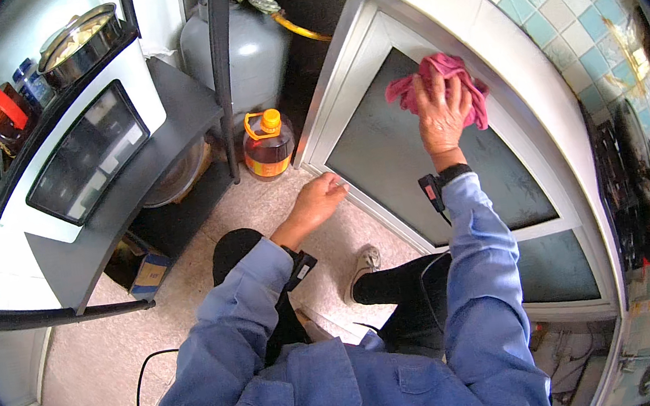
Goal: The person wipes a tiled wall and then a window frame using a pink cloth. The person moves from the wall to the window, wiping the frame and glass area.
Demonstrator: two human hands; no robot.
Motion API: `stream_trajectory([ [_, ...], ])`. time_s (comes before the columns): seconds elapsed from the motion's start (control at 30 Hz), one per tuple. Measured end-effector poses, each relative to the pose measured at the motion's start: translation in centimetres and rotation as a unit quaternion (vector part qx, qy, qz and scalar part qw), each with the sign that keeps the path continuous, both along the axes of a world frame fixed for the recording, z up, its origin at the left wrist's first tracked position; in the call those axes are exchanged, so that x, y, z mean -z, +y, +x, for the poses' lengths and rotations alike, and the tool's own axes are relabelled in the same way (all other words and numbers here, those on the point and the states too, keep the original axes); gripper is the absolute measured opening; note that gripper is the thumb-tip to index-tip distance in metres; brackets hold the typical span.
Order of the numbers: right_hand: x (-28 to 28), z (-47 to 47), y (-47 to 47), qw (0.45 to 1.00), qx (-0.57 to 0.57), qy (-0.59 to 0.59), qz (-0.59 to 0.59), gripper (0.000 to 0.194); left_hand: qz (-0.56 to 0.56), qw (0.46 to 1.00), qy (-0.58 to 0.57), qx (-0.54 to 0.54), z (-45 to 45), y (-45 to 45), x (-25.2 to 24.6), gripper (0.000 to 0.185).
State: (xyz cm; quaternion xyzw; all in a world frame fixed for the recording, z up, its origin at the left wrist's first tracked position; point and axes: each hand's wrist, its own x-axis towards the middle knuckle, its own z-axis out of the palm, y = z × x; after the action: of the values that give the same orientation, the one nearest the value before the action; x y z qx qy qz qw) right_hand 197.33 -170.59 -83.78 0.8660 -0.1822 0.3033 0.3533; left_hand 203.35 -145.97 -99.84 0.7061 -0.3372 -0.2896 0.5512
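Note:
Under my right hand (pixel 440 112) is a crumpled pink cloth (pixel 461 73), gripped with spread fingers against the upper frame of a cabinet door. That cabinet door (pixel 392 134) has a white frame around a dark frosted panel. My left hand (pixel 315 201) is near the door's lower left edge, its fingers loosely bent and nothing visible in them. From this angle I cannot tell whether its fingertips touch the frame. Beyond my left hand, a large oil bottle (pixel 269 152) with a yellow cap and handle stands on the floor.
A grey gas cylinder (pixel 240 55) with a yellow hose (pixel 303 29) stands behind the oil bottle. Left is a dark shelf rack (pixel 186 110) holding a microwave oven (pixel 90 152), topped by a metal pot (pixel 81 47) and bottles. A gas stove (pixel 633 183) sits on the counter at right.

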Motion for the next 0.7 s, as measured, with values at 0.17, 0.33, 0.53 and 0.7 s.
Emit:
stream_trajectory([
  [0.17,0.8,10.1,1.0,0.989,-0.143,0.032,-0.014,0.049,0.033,0.998,-0.051,0.015,0.8,-0.2,-1.8,0.045],
  [0.33,-0.9,13.3,1.7,0.981,-0.146,0.088,-0.094,0.049,0.037,0.997,-0.063,-0.008,1.2,-0.6,-1.5,0.046],
  [0.53,-2.0,3.1,-1.0,0.986,-0.134,0.073,-0.062,0.045,0.072,0.99,-0.124,-0.003,1.3,-0.7,1.0,0.04],
  [0.7,-2.2,-9.6,-3.7,0.998,-0.048,0.04,-0.031,0.047,0.072,0.99,-0.124,0.011,1.4,-0.7,3.6,0.038],
])
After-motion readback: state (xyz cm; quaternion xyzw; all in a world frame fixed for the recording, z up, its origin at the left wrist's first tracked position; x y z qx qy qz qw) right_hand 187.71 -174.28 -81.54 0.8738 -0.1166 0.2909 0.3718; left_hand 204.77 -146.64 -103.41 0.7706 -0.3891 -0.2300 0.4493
